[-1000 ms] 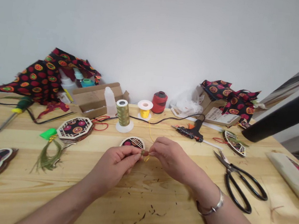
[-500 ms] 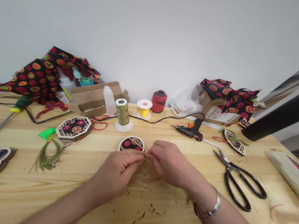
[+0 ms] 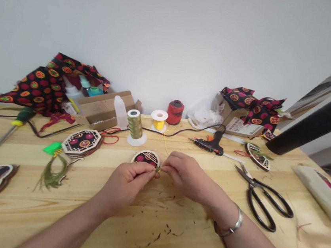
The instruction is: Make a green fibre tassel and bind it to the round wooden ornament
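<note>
My left hand (image 3: pixel 125 183) pinches a small olive-green bundle of thread (image 3: pixel 157 170) between thumb and fingertips. Yellow thread (image 3: pixel 165 143) runs from its white spool (image 3: pixel 159 115) down to the fingers of my right hand (image 3: pixel 185 178), which are pinched on it close beside the green bundle. A bit of yellow shows at the bundle; how it is wound there is too small to make out. Just behind my fingertips lies a round ornament (image 3: pixel 146 157) with a lattice edge and dark patterned fabric, its front partly hidden by my left hand.
An olive thread cone (image 3: pixel 136 124) and a red thread cone (image 3: pixel 175 113) stand behind. To the right lie a glue gun (image 3: pixel 211 143) and black-handled scissors (image 3: pixel 261 190). Leftward are an octagonal ornament (image 3: pixel 82 143), a green tassel (image 3: pixel 54 171) and a screwdriver (image 3: pixel 12 126).
My right hand has shifted slightly up and left, and my left hand has turned a little. More of the green bundle and some yellow now show between my fingertips.
</note>
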{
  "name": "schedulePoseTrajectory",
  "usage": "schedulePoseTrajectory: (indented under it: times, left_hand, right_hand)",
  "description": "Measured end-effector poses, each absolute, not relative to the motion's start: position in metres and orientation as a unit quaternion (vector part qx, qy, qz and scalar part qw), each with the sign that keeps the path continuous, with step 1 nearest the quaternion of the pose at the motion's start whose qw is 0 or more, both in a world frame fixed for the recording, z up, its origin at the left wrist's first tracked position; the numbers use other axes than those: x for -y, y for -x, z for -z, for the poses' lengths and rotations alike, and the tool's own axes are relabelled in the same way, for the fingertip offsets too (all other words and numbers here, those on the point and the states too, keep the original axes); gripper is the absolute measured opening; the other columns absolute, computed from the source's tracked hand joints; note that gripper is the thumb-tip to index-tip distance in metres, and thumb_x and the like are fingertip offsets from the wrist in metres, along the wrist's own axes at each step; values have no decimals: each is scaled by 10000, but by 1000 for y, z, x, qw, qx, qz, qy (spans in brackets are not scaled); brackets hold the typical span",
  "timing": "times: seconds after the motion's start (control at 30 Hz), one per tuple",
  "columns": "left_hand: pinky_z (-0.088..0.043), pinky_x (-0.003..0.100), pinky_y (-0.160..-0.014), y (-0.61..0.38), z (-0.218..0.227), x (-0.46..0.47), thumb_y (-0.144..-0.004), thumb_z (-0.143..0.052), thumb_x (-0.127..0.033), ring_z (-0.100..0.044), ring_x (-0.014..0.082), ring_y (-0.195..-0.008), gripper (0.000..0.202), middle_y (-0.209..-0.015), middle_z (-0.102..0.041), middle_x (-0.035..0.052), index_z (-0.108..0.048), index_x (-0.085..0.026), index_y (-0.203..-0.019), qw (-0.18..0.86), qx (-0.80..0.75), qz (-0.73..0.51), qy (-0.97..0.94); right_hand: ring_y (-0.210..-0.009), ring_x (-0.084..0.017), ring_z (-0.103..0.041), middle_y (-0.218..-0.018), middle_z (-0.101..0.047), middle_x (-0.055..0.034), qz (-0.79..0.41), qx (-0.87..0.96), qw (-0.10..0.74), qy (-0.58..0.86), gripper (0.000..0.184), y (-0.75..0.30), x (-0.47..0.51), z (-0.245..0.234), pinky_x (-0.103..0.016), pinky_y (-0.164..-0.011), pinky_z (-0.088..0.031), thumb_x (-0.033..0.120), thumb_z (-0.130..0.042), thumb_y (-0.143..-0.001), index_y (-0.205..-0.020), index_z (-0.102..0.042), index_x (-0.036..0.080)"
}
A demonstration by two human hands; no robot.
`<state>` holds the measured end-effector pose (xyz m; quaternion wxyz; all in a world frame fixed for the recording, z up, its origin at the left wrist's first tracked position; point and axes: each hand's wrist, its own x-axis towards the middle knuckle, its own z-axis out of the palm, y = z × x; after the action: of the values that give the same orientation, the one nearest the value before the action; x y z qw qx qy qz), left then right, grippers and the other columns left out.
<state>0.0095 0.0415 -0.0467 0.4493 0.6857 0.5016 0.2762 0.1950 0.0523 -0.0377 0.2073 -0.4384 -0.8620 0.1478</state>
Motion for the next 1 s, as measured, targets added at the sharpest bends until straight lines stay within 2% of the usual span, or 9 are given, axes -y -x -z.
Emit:
schedulePoseTrajectory:
  times: [0.1, 0.17, 0.33, 0.43, 0.57, 0.73, 0.83, 0.93, 1.0]
  left_hand:
    - [-222, 233, -474, -8, 46, -43, -785, -518, -397, -301, 99, -473, 318, -459, -353, -74, -708, -145, -820, 493, -539, -263, -631]
    - [-202, 234, -477, -7, 47, -44, -778, -523, -422, -289, 99, -475, 353, -453, -343, -76, -710, -132, -856, 508, -546, -270, -608]
    - [-176, 234, -467, -7, 46, -44, -756, -536, -420, -271, 91, -462, 374, -470, -369, -71, -708, -113, -884, 534, -544, -287, -581]
    - [-171, 234, -461, -8, 43, -43, -744, -536, -396, -268, 92, -460, 366, -468, -355, -73, -707, -104, -884, 541, -540, -280, -580]
    - [-193, 231, -465, -9, 42, -43, -746, -525, -396, -283, 96, -466, 374, -464, -358, -70, -705, -97, -881, 526, -545, -287, -586]
    - [-187, 230, -455, -7, 44, -43, -758, -518, -419, -267, 93, -456, 388, -463, -352, -71, -704, -101, -881, 510, -556, -284, -591]
    - [-189, 229, -455, -7, 44, -44, -760, -519, -413, -270, 92, -456, 379, -469, -365, -67, -705, -105, -877, 513, -550, -287, -593]
    - [-175, 228, -451, -8, 44, -43, -760, -519, -408, -262, 86, -448, 374, -473, -369, -69, -703, -106, -879, 519, -547, -286, -591]
    - [-174, 226, -451, -8, 44, -43, -759, -524, -408, -260, 86, -448, 372, -467, -358, -73, -704, -107, -884, 520, -547, -286, -590]
  right_hand:
    - [-923, -211, -546, -979, -592, -120, -55, 840, 191, 505, 165, -208, -50, 27, -323, -801, -445, 171, -453, -889, -962, -593, 124]
    - [-971, -250, -542, -1049, -580, -145, 13, 813, 149, 562, 187, -228, -41, 19, -360, -819, -442, 157, -451, -876, -1003, -584, 117]
    - [-866, -282, -621, -925, -645, -164, 45, 686, -11, 727, 215, -311, 5, 24, -362, -737, -477, 161, -420, -848, -924, -614, 112]
    - [-741, -297, -647, -791, -668, -166, -8, 596, -74, 799, 234, -354, 30, 43, -374, -644, -491, 244, -418, -835, -831, -618, 122]
    - [-843, -307, -645, -896, -669, -177, -33, 586, -71, 806, 298, -372, 40, 61, -384, -737, -494, 279, -400, -820, -907, -626, 106]
    - [-861, -285, -651, -988, -665, -157, -37, 580, -76, 810, 370, -367, 37, 66, -364, -733, -506, 223, -354, -801, -1058, -599, 115]
    - [-942, -320, -611, -1042, -635, -187, 25, 603, -66, 795, 412, -371, 40, 70, -400, -811, -480, 248, -397, -768, -1096, -572, 73]
    - [-971, -357, -580, -1031, -609, -230, 77, 612, -59, 785, 471, -377, 42, 73, -433, -830, -460, 285, -425, -750, -1121, -531, 15]
    - [-921, -342, -601, -978, -619, -227, 49, 606, -61, 792, 446, -380, 40, 73, -416, -792, -477, 283, -418, -752, -1091, -537, 19]
